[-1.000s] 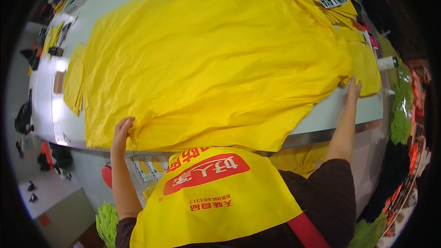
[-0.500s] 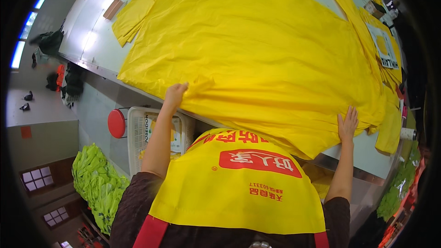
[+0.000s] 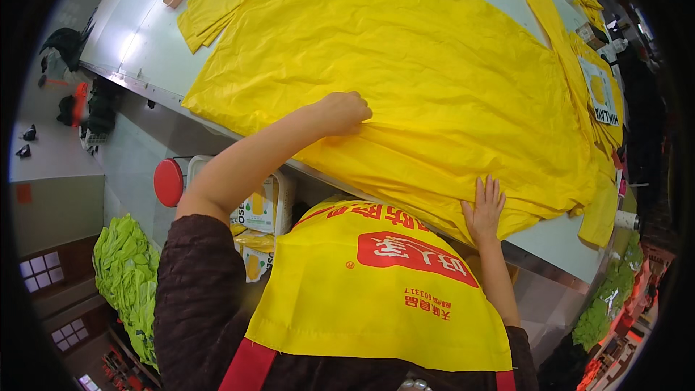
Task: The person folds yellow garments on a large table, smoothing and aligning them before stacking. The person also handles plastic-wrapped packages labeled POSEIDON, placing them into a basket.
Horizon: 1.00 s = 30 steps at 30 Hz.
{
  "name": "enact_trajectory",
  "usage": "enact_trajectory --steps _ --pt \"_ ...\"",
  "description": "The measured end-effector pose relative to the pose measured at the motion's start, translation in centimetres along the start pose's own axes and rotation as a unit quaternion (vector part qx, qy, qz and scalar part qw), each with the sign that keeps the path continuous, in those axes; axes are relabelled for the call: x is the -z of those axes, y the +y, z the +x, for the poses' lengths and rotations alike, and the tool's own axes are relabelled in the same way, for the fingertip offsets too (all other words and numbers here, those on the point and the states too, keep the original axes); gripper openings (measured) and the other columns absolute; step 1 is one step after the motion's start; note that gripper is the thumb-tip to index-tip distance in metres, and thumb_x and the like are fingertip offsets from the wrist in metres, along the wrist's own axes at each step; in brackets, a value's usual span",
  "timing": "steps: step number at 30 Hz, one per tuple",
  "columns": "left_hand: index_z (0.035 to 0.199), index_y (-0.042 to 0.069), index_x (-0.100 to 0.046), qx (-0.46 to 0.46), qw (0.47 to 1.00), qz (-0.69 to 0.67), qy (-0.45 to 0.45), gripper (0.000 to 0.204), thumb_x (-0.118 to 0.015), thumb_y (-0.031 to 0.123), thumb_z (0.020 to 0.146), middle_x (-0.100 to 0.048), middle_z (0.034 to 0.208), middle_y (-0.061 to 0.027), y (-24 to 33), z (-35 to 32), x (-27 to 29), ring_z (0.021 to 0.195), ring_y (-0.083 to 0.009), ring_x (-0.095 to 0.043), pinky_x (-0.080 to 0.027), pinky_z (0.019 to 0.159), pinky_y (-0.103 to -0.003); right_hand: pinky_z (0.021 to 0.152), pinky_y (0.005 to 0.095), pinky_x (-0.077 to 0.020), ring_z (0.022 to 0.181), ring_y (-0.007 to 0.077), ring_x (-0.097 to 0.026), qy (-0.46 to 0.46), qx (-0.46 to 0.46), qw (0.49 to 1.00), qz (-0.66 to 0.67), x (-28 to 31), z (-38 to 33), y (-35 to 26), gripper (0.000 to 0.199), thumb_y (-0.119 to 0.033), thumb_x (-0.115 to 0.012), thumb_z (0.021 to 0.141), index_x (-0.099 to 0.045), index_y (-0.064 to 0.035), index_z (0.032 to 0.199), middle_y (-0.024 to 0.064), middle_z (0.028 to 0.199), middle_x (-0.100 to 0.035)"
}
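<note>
Cloth: yellow fabric stack (image 3: 434, 80) spread on table (image 3: 145, 36) — near edge rumpled.
Left hand (image 3: 344, 112): fist bunching fabric.
Right hand (image 3: 483, 206): flat, fingers open, pressing edge.
Left: smoothing — seemingly unfinished.

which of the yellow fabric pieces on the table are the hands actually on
The big spread-out yellow sheet: the left hand bunches it, the right hand presses its near edge. The small folded stack lies untouched.
</note>
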State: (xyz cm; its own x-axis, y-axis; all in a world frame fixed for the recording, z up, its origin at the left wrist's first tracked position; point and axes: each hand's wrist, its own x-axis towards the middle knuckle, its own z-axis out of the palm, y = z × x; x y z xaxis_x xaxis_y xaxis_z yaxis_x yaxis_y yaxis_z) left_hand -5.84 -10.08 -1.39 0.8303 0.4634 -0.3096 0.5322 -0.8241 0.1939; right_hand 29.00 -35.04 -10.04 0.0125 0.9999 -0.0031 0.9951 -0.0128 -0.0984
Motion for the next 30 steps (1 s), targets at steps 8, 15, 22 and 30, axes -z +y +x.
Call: enact_trajectory --steps 8,15,22,30 --pt "0.096 0.001 -0.062 0.181 0.797 -0.563 0.126 0.02 -0.056 0.015 0.082 -0.065 0.094 -0.012 -4.3 -4.3 0.7 0.085 -0.027 -0.062 -0.051 0.074 -0.036 0.105 0.0539 -0.0136 0.13 0.0366 -0.026 0.016 0.003 1.0 0.005 0.0 0.0 -0.1 0.061 -0.036 -0.055 0.082 -0.039 -0.0058 0.132 0.0171 0.141 -0.03" --pt "0.126 0.0 -0.039 0.23 0.285 -0.851 0.378 0.041 -0.044 -0.002 0.086 -0.055 0.113 -0.0193 -4.1 -6.6 -4.5 0.105 -0.0233 -0.056 -0.051 0.082 -0.035 0.105 0.0526 -0.0142 0.13 0.036 -0.026 0.023 -0.005 1.0 0.0 0.4 0.1 -0.5 0.06 -0.035 -0.055 0.082 -0.039 -0.0057 0.132 0.0172 0.141 -0.031" --pt "0.114 0.008 -0.05 0.145 0.595 -0.761 0.214 0.033 -0.048 -0.004 0.084 -0.053 0.109 -0.0035 -6.2 -4.1 -6.9 0.09 -0.015 -0.056 -0.046 0.077 -0.023 0.105 0.0531 -0.0143 0.131 0.0361 -0.024 0.015 -0.007 1.0 -0.007 0.5 0.2 -0.6 0.061 -0.035 -0.055 0.082 -0.037 -0.0064 0.133 0.0166 0.142 -0.029" --pt "0.086 0.004 -0.052 0.263 0.854 -0.344 0.288 0.027 -0.072 0.017 0.073 -0.057 0.073 -0.0075 -6.4 -5.5 -3.3 0.072 -0.0169 -0.056 -0.045 0.063 -0.031 0.105 0.0536 -0.0134 0.132 0.0358 -0.023 0.021 -0.007 1.0 -0.011 -0.4 -0.1 0.0 0.061 -0.036 -0.054 0.083 -0.037 -0.0068 0.134 0.016 0.142 -0.028"
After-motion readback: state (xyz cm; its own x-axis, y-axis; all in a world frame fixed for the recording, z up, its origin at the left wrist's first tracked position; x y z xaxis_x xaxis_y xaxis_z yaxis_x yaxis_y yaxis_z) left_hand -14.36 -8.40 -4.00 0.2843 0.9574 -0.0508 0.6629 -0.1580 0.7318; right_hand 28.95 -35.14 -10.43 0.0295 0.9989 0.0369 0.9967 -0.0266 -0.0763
